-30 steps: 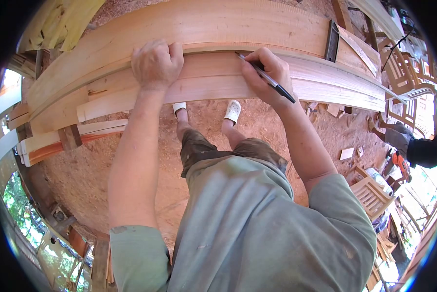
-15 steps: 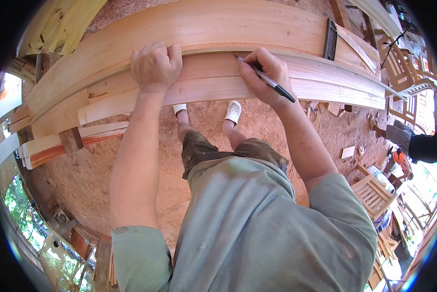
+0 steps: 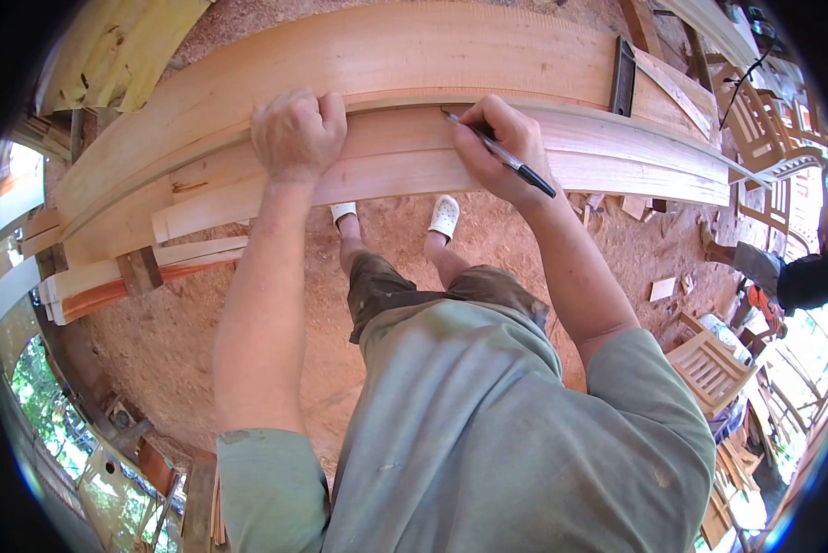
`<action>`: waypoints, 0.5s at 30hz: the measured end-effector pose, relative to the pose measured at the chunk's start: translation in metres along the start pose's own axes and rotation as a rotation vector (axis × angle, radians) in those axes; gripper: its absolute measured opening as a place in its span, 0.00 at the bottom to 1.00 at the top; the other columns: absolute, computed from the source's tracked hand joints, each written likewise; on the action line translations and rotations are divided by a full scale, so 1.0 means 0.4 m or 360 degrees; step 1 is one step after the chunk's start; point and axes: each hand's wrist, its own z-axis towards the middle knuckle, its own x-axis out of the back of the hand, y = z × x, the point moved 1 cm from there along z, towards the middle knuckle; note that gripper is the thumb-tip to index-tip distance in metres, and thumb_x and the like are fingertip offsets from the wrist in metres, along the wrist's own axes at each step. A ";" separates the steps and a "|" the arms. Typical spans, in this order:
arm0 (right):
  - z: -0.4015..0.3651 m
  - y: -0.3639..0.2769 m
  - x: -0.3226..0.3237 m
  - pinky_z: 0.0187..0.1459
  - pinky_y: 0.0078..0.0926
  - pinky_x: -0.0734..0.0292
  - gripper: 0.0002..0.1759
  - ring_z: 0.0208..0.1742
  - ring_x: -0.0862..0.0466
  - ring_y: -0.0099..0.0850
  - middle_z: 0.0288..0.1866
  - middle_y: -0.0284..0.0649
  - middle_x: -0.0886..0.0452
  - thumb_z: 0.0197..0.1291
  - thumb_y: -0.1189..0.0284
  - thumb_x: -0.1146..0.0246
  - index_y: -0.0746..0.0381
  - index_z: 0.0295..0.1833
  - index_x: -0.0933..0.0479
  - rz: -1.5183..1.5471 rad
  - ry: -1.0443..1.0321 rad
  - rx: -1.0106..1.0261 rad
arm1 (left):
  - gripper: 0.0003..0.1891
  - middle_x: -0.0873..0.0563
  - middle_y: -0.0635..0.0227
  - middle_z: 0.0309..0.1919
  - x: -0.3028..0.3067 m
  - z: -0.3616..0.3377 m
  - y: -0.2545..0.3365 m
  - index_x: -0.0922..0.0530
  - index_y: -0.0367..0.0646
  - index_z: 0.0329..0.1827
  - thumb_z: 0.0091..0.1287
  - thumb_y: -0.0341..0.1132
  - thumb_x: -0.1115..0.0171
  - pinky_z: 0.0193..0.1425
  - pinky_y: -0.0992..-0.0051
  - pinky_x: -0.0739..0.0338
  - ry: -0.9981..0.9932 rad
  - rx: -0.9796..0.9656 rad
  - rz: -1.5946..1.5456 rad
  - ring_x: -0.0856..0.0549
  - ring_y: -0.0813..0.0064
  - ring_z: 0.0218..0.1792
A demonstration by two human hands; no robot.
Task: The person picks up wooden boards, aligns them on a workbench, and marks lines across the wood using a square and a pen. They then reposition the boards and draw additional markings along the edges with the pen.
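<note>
My left hand (image 3: 299, 134) is closed and presses down on a long thin strip (image 3: 386, 103) that lies across the wide wooden boards (image 3: 386, 55). Between the fingers of my right hand (image 3: 501, 147) is a pen (image 3: 522, 171) with a black end, slanted over the narrower planks (image 3: 395, 170). The pen's tip meets the wood close to the strip's lower edge. My left fingers curl down out of sight at the strip.
A dark metal-like bar (image 3: 623, 78) lies across the boards at the right. Wooden chairs (image 3: 709, 364) stand at the far right, near another person (image 3: 769, 269). Yellowish sheet material (image 3: 119, 51) is at the upper left. Wood scraps (image 3: 662, 288) lie on the ground.
The view has shifted slightly. Both hands keep nearly the same places on the strip, and the pen remains in my right hand with its tip near the same spot.
</note>
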 end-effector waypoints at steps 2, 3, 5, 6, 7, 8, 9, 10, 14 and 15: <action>0.001 -0.003 -0.001 0.34 0.35 0.20 0.07 0.29 0.15 0.44 0.28 0.49 0.18 0.60 0.74 0.33 0.65 0.37 0.23 -0.0027 0.0019 0.0026 | 0.16 0.15 0.58 0.23 -0.003 0.001 -0.001 0.22 0.43 0.17 0.62 0.39 0.43 0.39 0.56 0.25 0.0014 -0.0012 0.0026 0.16 0.54 0.28; 0.000 -0.006 -0.002 0.33 0.35 0.20 0.07 0.29 0.15 0.44 0.28 0.49 0.18 0.60 0.74 0.33 0.66 0.37 0.23 -0.0055 0.0037 0.0050 | 0.16 0.14 0.61 0.23 -0.004 0.001 -0.002 0.20 0.45 0.16 0.60 0.39 0.42 0.39 0.59 0.26 0.0026 -0.0022 0.0050 0.15 0.57 0.27; 0.000 -0.018 -0.009 0.33 0.34 0.20 0.07 0.29 0.15 0.43 0.28 0.49 0.18 0.60 0.75 0.33 0.66 0.37 0.23 -0.0025 0.0089 0.0028 | 0.16 0.14 0.61 0.22 -0.006 0.002 -0.003 0.20 0.45 0.15 0.60 0.39 0.42 0.39 0.59 0.26 0.0014 -0.0009 0.0055 0.15 0.57 0.27; -0.001 -0.026 -0.013 0.33 0.33 0.20 0.07 0.29 0.15 0.42 0.28 0.49 0.17 0.60 0.75 0.33 0.66 0.37 0.23 0.0004 0.0140 0.0001 | 0.15 0.14 0.61 0.22 -0.006 0.002 -0.003 0.20 0.45 0.15 0.60 0.39 0.42 0.38 0.58 0.26 -0.0002 0.0005 0.0057 0.15 0.57 0.26; 0.004 -0.038 -0.015 0.33 0.33 0.20 0.07 0.29 0.15 0.42 0.28 0.49 0.17 0.60 0.75 0.33 0.66 0.37 0.23 0.0010 0.0130 0.0008 | 0.15 0.14 0.61 0.22 -0.007 0.001 -0.004 0.20 0.45 0.15 0.60 0.39 0.42 0.38 0.58 0.26 0.0001 0.0015 0.0065 0.15 0.57 0.26; 0.011 -0.054 -0.015 0.33 0.33 0.20 0.07 0.29 0.15 0.41 0.28 0.49 0.17 0.60 0.75 0.33 0.66 0.37 0.23 0.0123 0.0048 -0.0069 | 0.15 0.14 0.61 0.22 -0.006 0.000 -0.003 0.20 0.45 0.15 0.59 0.39 0.42 0.38 0.58 0.26 -0.0004 0.0026 0.0048 0.15 0.57 0.26; 0.016 -0.063 -0.019 0.33 0.32 0.20 0.07 0.29 0.15 0.40 0.29 0.49 0.17 0.60 0.75 0.33 0.66 0.37 0.22 0.0234 -0.0035 -0.0148 | 0.15 0.14 0.61 0.21 -0.005 -0.001 -0.001 0.20 0.45 0.15 0.59 0.39 0.42 0.38 0.58 0.26 -0.0009 0.0036 0.0030 0.15 0.57 0.26; 0.019 -0.067 -0.028 0.33 0.32 0.20 0.07 0.29 0.15 0.40 0.29 0.49 0.17 0.60 0.75 0.33 0.66 0.37 0.22 0.0236 -0.0044 -0.0145 | 0.15 0.14 0.61 0.21 -0.004 -0.002 0.001 0.20 0.45 0.15 0.59 0.39 0.42 0.38 0.58 0.26 -0.0009 0.0045 0.0034 0.15 0.57 0.26; 0.033 -0.060 -0.067 0.34 0.32 0.20 0.07 0.29 0.14 0.40 0.29 0.49 0.17 0.61 0.74 0.33 0.66 0.38 0.22 0.0192 -0.0095 -0.0052 | 0.17 0.15 0.57 0.22 -0.001 0.000 0.005 0.22 0.43 0.16 0.62 0.39 0.44 0.40 0.56 0.24 0.0013 0.0056 -0.0030 0.15 0.53 0.28; 0.033 -0.055 -0.076 0.34 0.33 0.20 0.07 0.30 0.14 0.41 0.29 0.49 0.17 0.60 0.74 0.33 0.66 0.39 0.22 0.0152 -0.0069 -0.0004 | 0.17 0.15 0.58 0.22 -0.001 0.000 0.005 0.22 0.43 0.16 0.62 0.39 0.44 0.41 0.57 0.23 0.0021 0.0052 -0.0026 0.15 0.54 0.28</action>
